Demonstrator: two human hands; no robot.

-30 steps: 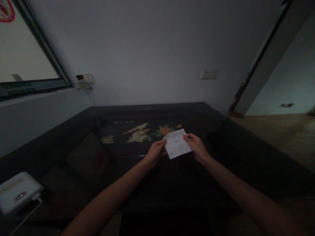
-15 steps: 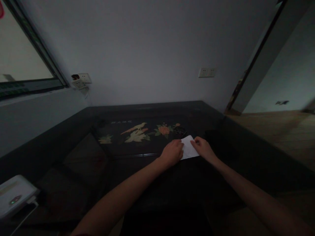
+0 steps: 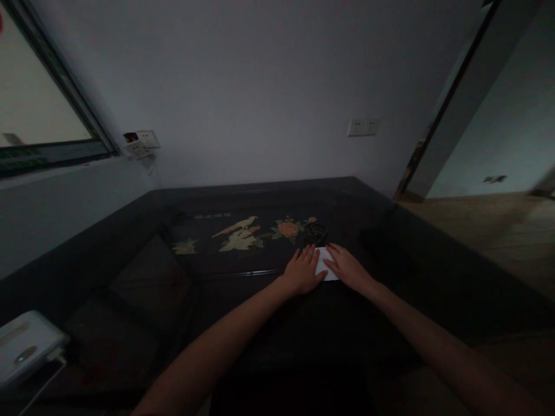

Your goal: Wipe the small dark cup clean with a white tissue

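A small white folded paper [image 3: 324, 267] lies on the dark table [image 3: 243, 300], mostly covered by my two hands. My left hand [image 3: 302, 271] rests flat on its left part, fingers stretched out. My right hand [image 3: 347, 268] lies flat on its right part, fingers also extended. Both hands press the paper onto the tabletop, just in front of a painted bird-and-flower picture [image 3: 251, 231].
A small dark round object [image 3: 315, 232] sits just beyond the paper. A white device [image 3: 23, 349] with a cable lies at the near left edge. Wall sockets [image 3: 363, 126] and a window [image 3: 39, 110] are behind; a wooden floor [image 3: 498, 231] lies to the right.
The paper was held up in the air between both hands; it has been lowered onto the table, looks smaller, and both hands now lie flat on it.
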